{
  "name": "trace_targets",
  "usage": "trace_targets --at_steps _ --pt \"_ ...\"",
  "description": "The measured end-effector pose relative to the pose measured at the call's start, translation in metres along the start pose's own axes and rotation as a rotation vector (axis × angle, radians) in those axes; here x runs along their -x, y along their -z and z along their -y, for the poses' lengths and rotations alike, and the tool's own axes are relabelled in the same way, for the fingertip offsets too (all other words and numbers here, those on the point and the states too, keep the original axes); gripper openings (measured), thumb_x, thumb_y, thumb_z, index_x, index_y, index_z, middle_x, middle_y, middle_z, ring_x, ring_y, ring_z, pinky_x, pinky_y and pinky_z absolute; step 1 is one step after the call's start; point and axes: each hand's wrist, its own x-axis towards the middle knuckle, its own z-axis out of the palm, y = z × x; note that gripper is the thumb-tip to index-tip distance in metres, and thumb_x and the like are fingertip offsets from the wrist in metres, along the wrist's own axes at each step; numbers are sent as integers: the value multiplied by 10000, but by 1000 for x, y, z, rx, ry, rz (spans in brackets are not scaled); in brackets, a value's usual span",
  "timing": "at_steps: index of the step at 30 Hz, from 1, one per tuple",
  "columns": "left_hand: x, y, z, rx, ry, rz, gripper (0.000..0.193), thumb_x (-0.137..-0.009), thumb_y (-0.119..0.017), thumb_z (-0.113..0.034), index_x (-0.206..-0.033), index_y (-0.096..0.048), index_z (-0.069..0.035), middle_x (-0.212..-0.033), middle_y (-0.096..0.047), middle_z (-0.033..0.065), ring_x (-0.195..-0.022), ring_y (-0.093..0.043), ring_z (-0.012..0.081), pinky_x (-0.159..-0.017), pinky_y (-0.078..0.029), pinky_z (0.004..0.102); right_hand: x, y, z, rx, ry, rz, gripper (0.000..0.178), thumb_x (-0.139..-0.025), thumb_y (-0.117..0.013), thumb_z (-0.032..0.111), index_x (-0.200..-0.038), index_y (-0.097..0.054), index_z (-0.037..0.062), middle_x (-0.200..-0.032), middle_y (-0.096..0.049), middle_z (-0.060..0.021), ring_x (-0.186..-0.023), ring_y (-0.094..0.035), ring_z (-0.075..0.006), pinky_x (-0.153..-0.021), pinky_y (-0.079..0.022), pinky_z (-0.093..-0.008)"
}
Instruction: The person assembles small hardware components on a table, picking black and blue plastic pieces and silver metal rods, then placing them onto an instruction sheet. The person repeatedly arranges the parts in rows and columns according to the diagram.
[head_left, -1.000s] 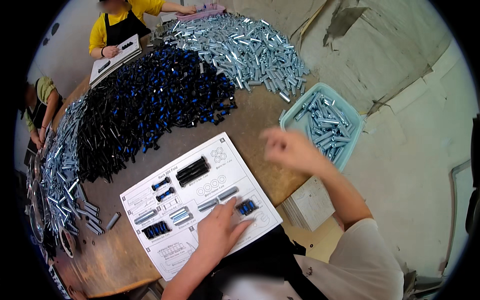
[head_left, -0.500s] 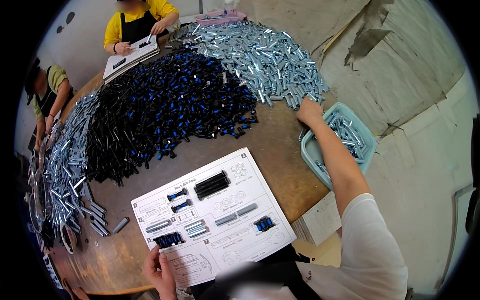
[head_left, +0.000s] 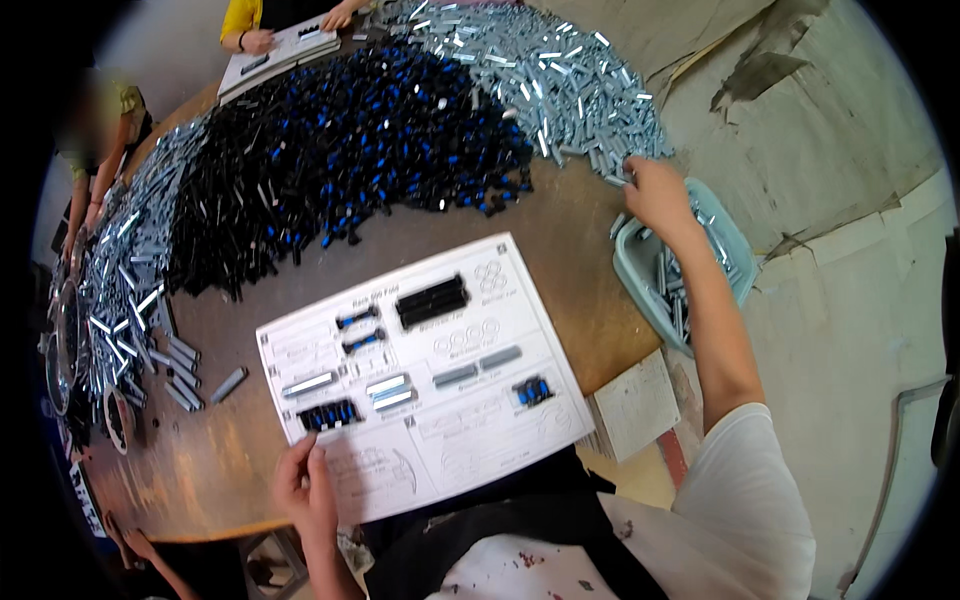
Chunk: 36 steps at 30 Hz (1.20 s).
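Note:
My right hand (head_left: 660, 197) is at the near right edge of the pile of silver metal tubes (head_left: 560, 90). Its fingers are bent together, and I cannot make out what is between them. Under that forearm stands a pale green tray (head_left: 640, 295) holding silver tubes (head_left: 675, 300). My left hand (head_left: 308, 490) grips the lower left edge of a white printed sheet (head_left: 470, 400), its thumb on top. Beside those fingers lies a row of short black bolts (head_left: 330, 414). Also on the sheet are long black bolts (head_left: 432, 301), silver tubes (head_left: 390, 391) and blue-banded bolts (head_left: 533, 391).
A large heap of black bolts (head_left: 330, 150) with blue bands covers the table's middle. More silver parts (head_left: 130, 270) are piled at the left, with a loose tube (head_left: 229, 385) nearby. Two co-workers are across the table. A stack of paper (head_left: 637, 405) sits below the tray.
The whole view has shifted, so the table and sheet appear higher. My right hand has moved slightly right, toward the tray, along the tube pile's edge. My left hand stays at the sheet.

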Motion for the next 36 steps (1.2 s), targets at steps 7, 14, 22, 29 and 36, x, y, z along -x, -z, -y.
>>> trace_targets --at_steps 7,14,22,29,36 --pt "-11 -56 -53 31 -154 518 323 -821 -686 17 -1142 -672 -12 -1000 -652 94 -725 -595 134 -612 -468 250 139 65 175 -776 414 621 354 -832 -666 101 -1173 -586 54 -970 -684 -141 -863 -671 -335 -764 -533 -426" --pt "-1 -83 -55 -302 -316 575 295 -812 -743 -176 -1074 -677 -57 -943 -633 89 -787 -658 280 -672 -533 367 181 42 212 -532 689 451 394 -835 -606 62 -1223 -541 36 -1001 -633 -100 -838 -656 -282 -639 -531 -370" --pt "4 -67 -49 -306 -276 500 193 -795 -744 -94 -976 -697 -47 -855 -626 77 -649 -637 216 -616 -521 328 193 26 196 -540 743 183 295 -786 -679 75 -1078 -638 80 -868 -635 -54 -849 -605 -248 -830 -489 -381" --pt "4 -76 -53 -201 -321 480 202 -806 -755 -112 -992 -703 -52 -904 -644 72 -675 -642 222 -604 -514 321 193 20 194 -511 739 115 174 -779 -732 104 -937 -660 110 -852 -651 -32 -857 -606 -239 -939 -456 -432" --pt "6 -81 -46 -169 -381 440 186 -820 -762 -138 -978 -708 -57 -926 -658 86 -722 -667 263 -629 -541 340 187 32 203 -620 661 198 192 -775 -704 104 -964 -676 84 -878 -654 -66 -899 -607 -265 -841 -476 -401"
